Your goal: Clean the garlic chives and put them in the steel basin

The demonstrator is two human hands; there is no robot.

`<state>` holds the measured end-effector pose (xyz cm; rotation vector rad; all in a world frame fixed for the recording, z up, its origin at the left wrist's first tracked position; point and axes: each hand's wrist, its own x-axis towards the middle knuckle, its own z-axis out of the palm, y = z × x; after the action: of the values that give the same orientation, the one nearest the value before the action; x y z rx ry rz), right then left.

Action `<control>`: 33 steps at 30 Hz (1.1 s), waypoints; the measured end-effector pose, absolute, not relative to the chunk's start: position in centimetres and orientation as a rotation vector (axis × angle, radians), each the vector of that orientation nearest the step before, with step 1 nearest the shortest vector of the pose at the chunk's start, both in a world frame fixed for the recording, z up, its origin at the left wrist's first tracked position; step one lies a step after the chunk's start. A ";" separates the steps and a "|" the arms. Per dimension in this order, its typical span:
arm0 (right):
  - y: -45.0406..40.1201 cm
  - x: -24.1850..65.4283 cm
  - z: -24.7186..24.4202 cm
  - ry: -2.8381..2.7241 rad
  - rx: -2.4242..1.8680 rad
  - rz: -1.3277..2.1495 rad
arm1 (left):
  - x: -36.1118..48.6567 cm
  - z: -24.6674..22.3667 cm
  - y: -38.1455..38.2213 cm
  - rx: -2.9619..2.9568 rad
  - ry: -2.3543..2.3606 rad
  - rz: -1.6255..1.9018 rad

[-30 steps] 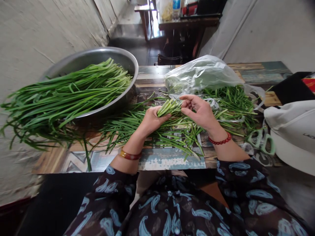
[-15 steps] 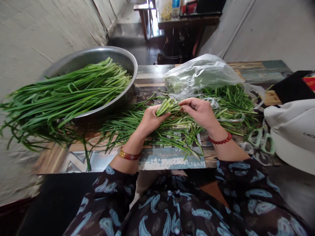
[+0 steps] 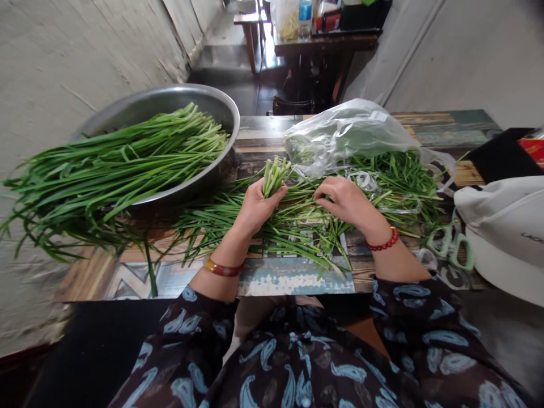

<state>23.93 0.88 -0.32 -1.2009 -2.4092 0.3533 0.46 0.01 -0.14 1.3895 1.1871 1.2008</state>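
My left hand [image 3: 260, 208] is closed round a small bunch of garlic chives [image 3: 274, 174], its pale cut ends pointing up and away from me. To the right of it, my right hand [image 3: 344, 201] hovers low over loose garlic chives [image 3: 297, 235] spread on the table. Its fingers are curled in towards the thumb; anything between them is too small or hidden to make out. Behind the right hand lies a clear plastic bag [image 3: 348, 133], with more chives spilling from its open side.
A large metal basin [image 3: 236, 122] at the left holds a big heap of chives, leaves hanging over its rim. Green-handled scissors [image 3: 461, 249] and a white cap [image 3: 504, 226] are at the right. Beyond the patterned table [image 3: 293, 280] stands another table with a bottle [image 3: 305, 20].
My right hand has drawn back from the bunch, slightly right and down. The bunch in my left hand is now more upright, and that hand has shifted slightly left.
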 end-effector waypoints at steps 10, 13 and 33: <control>0.9 23.1 0.0 -2.158 -1.021 0.577 | 0.5 0.1 -0.3 1.592 1.183 0.978; 0.8 22.9 0.1 -2.160 -0.982 0.556 | 0.5 -0.1 -0.3 1.668 1.174 0.967; 0.5 21.5 -0.4 -1.815 -1.042 0.611 | 0.3 -0.5 -0.1 1.583 1.242 1.006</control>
<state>21.54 0.55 -0.40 -1.0417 -1.8147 0.6114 0.28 -0.09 -0.52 1.5834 1.2419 1.0063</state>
